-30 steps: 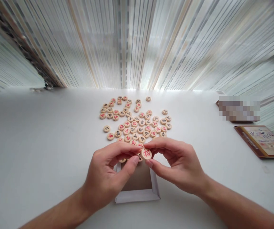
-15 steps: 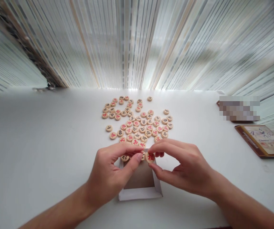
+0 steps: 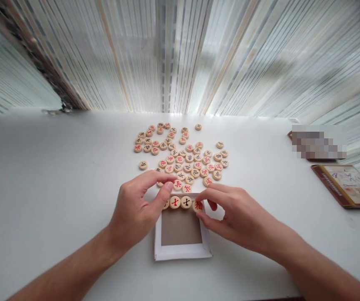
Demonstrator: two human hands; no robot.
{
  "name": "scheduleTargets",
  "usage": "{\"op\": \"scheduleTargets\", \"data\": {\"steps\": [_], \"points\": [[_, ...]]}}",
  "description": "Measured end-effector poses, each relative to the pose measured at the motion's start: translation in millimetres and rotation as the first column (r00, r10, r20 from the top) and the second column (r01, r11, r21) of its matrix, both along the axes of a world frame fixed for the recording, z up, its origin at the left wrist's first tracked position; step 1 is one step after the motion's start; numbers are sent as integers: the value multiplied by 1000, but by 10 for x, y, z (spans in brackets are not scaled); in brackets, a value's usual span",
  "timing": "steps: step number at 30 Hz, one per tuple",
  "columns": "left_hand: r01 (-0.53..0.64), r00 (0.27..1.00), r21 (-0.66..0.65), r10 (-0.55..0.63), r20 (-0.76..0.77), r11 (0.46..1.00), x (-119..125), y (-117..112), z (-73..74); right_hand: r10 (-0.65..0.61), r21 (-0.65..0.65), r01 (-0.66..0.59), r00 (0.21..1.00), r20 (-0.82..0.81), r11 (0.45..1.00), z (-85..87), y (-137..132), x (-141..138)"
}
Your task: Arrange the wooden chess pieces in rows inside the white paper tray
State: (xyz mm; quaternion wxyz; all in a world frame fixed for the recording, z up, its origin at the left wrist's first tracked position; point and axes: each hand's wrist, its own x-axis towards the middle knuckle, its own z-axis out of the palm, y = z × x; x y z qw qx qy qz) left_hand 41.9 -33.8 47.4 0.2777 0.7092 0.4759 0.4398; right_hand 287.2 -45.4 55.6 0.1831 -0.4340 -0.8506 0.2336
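Observation:
Wooden xiangqi pieces with red or black characters lie in a loose pile (image 3: 180,161) on the white table (image 3: 48,188). Below the pile sits a shallow white card tray (image 3: 181,251) with a brown base. Several pieces form a row along its far edge, including a red-marked piece (image 3: 175,202) and a black-marked piece (image 3: 185,202). My right hand (image 3: 233,217) pinches a red-marked piece (image 3: 198,205) at the row's right end. My left hand (image 3: 139,209) holds nothing, with its thumb and forefinger apart just above the row and near the pile.
An illustrated booklet (image 3: 345,186) with a brown border lies at the right, beyond it a pixelated, brown-edged item (image 3: 317,144). The white table stretches left of my left hand. A striped curtain (image 3: 167,54) hangs past the table's far edge.
My left hand has let go and risen away from the tray, uncovering pieces in the row. My right hand has lowered its piece to the row's right end. The view has shifted slightly.

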Motion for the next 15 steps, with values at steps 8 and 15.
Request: {"op": "scheduleTargets", "data": {"steps": [8, 15], "points": [[5, 1000, 13, -5, -20, 1000, 9, -5, 10, -69, 19, 67, 994, 84, 998, -102, -4, -31], [0, 1000, 16, 1, -31, 1000, 5, -4, -4, -141, 71, 130, 973, 182, 989, -149, -58, -94]]}}
